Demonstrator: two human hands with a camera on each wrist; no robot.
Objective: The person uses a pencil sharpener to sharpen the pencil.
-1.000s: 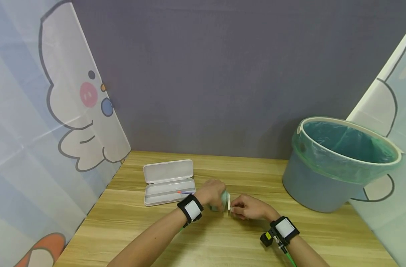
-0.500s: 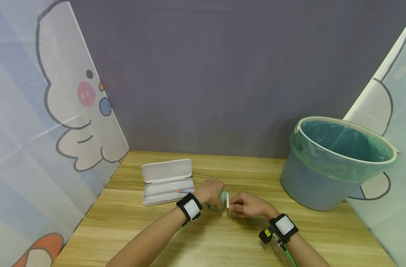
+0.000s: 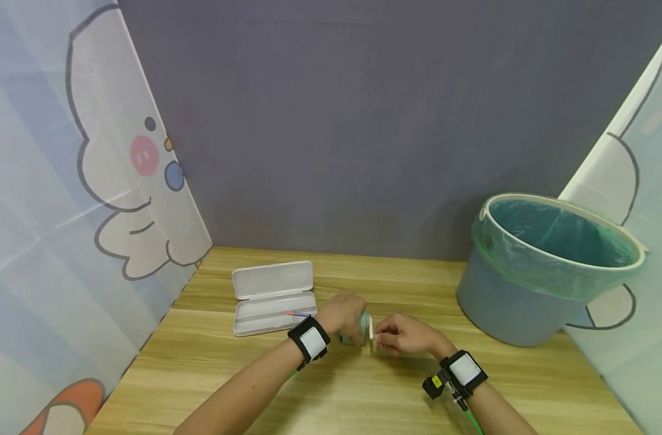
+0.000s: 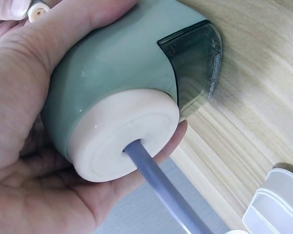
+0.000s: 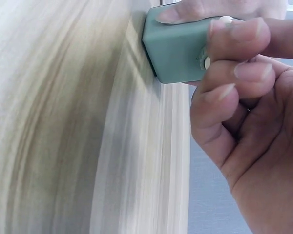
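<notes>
Left hand [image 3: 346, 313] is wrapped round a green pencil sharpener [image 4: 132, 83] and holds it down on the wooden table [image 3: 363, 393], near mid-table, just right of the open white pencil case [image 3: 273, 296]. In the left wrist view a blue-grey pencil [image 4: 161, 183] sits in the hole of the sharpener's cream front face, shaft pointing away toward the case; its tip is inside the body and hidden. In the head view the free end of the pencil shows an orange-red tip over the case edge. Right hand [image 3: 404, 334] is at the opposite side of the sharpener, fingers curled, pinching the small cream crank handle [image 3: 371, 331]; in the right wrist view the fingertips [image 5: 244, 36] close on a small cream knob against the green body. The dark translucent shavings window [image 4: 195, 68] is visible, contents cannot be made out. A blue bin [image 3: 543, 272] with a green liner stands well apart at the right edge of the table. Judgement on progress: pencil is loaded and both hands are placed for cranking, so sharpening looks under way; how sharp the point is cannot be told; withdrawing the pencil, returning it to the case and emptying shavings appear not yet done
</notes>
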